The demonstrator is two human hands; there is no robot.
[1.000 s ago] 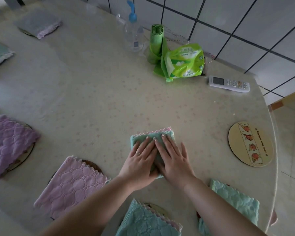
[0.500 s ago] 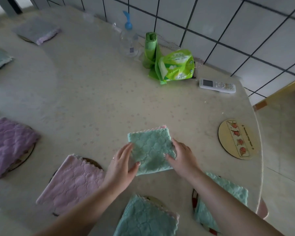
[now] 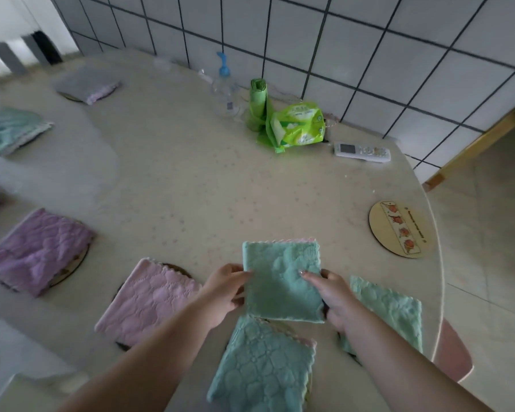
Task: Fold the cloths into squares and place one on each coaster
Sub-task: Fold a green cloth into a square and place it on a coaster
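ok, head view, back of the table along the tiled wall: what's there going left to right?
Clear pump bottle with blue top → roll of green plastic bags → bright green crinkled packet → white remote control.

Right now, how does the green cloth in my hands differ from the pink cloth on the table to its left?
The green cloth is held up between the left hand and right hand; the pink cloth lies flat, untouched. The pink cloth covers a coaster; the green cloth is not on one yet. The colours differ. Both are folded into squares with scalloped edges.
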